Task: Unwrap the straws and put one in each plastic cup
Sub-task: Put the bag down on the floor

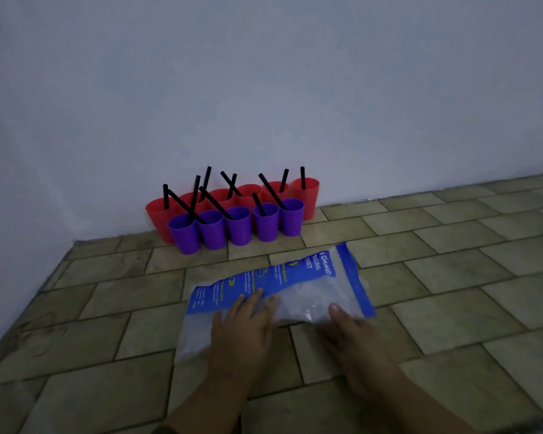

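Two rows of plastic cups stand on the tiled floor against the wall: several red cups (308,195) behind, several purple cups (265,222) in front. Black straws (271,191) lean out of them. Nearer to me lies a flat clear plastic bag (298,296) with a blue printed label. My left hand (246,324) rests palm down on the bag's left part, fingers spread. My right hand (355,336) lies at the bag's near right edge, thumb on the plastic. Both hands press on the bag; neither grips it.
A plain white wall (264,89) rises behind the cups and also runs along the left side. Beige floor tiles (452,245) stretch to the right and towards me.
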